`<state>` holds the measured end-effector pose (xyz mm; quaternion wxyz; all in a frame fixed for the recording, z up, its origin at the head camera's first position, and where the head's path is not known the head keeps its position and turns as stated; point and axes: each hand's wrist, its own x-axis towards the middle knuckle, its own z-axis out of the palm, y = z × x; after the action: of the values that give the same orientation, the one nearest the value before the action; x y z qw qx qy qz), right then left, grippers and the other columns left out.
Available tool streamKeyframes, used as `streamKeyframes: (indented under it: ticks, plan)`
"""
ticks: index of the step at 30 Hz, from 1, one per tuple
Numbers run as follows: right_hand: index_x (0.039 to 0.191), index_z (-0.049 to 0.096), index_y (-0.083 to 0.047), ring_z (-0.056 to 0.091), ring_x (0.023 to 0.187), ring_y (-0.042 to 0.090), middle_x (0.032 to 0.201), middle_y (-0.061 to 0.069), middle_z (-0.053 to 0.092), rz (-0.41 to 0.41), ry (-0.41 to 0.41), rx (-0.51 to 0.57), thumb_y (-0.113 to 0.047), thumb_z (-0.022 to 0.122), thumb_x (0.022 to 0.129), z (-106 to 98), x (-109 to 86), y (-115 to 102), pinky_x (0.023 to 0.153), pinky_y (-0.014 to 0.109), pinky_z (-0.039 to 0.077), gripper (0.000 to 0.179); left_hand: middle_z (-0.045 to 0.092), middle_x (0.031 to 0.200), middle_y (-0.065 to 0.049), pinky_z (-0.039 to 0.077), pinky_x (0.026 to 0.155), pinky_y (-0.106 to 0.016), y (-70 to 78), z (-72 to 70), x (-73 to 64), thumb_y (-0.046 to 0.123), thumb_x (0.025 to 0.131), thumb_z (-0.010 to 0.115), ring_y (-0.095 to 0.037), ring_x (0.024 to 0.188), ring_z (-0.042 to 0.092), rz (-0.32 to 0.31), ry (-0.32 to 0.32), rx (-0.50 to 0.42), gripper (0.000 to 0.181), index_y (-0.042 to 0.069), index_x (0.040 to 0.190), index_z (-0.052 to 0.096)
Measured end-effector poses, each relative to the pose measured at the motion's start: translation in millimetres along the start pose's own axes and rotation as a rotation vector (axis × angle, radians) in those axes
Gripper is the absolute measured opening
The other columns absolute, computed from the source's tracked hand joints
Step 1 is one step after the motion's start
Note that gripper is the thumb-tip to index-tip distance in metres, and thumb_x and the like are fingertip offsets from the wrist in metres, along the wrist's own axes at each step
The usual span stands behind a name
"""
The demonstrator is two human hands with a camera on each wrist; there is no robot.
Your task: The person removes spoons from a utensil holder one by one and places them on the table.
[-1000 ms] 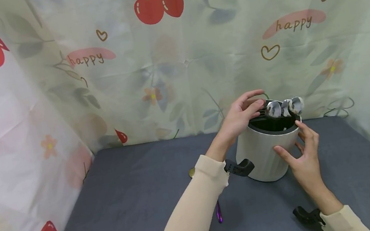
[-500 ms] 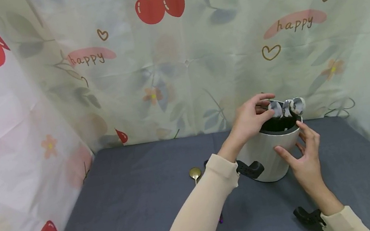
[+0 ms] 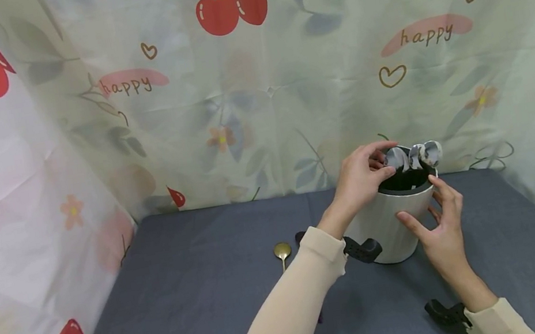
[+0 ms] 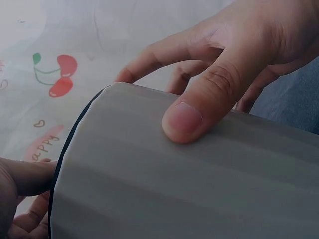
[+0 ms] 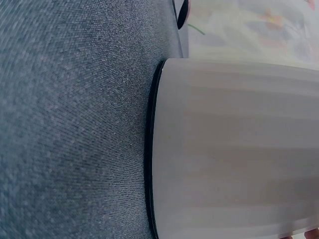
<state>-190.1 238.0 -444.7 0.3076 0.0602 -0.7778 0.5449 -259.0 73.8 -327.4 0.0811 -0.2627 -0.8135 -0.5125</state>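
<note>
A pale grey, ribbed utensil holder (image 3: 394, 231) with a dark inner rim stands upright on the right side of the table. Several shiny spoons (image 3: 415, 156) stick up out of it, heads upward. At its upper left, my left hand (image 3: 356, 179) pinches the leftmost spoon head (image 3: 396, 160) between thumb and fingers; part of the grip is hidden. My right hand (image 3: 440, 230) grips the holder from the right, thumb pressed on the front wall, fingers round the side. The left wrist view shows that right thumb (image 4: 185, 122) flat on the wall.
A gold spoon (image 3: 282, 250) lies on the dark grey tablecloth (image 3: 203, 294), left of my left sleeve (image 3: 289, 303). Beside it, a dark rounded piece (image 3: 300, 237) shows partly behind the sleeve. A printed curtain (image 3: 269, 108) closes off the back and sides.
My left hand has moved right along the rim, from dark fork-like tines to the leftmost spoon, whose head has turned slightly. My right hand and the holder stay put.
</note>
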Motion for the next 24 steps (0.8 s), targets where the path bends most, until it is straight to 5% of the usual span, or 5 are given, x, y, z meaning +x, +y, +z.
streamKeyframes:
  ticks: [9, 24]
  plan:
    - [0.163, 0.034, -0.026, 0.033, 0.146, 0.031, 0.146, -0.021, 0.025, 0.003, 0.0, -0.006, 0.006, 0.079, 0.088, -0.3, 0.3, 0.5, 0.12, 0.063, 0.027, 0.093, 0.071, 0.105, 0.0, 0.052, 0.07, -0.013, -2.6, -4.8, -1.6, 0.005, 0.096, 0.074, 0.002, 0.082, 0.06, 0.022, 0.0, -0.121, 0.04, 0.016, 0.135, 0.071]
    - [0.163, 0.032, -0.027, 0.031, 0.147, 0.032, 0.146, -0.021, 0.024, 0.016, -0.001, -0.021, 0.004, 0.078, 0.088, -0.9, 0.7, 1.7, 0.122, 0.064, 0.025, 0.093, 0.064, 0.108, -0.009, 0.059, 0.081, -0.023, -12.3, -23.4, -11.8, -0.004, 0.097, 0.07, -0.006, 0.088, 0.066, 0.057, 0.16, -0.503, 0.038, 0.004, 0.134, 0.07]
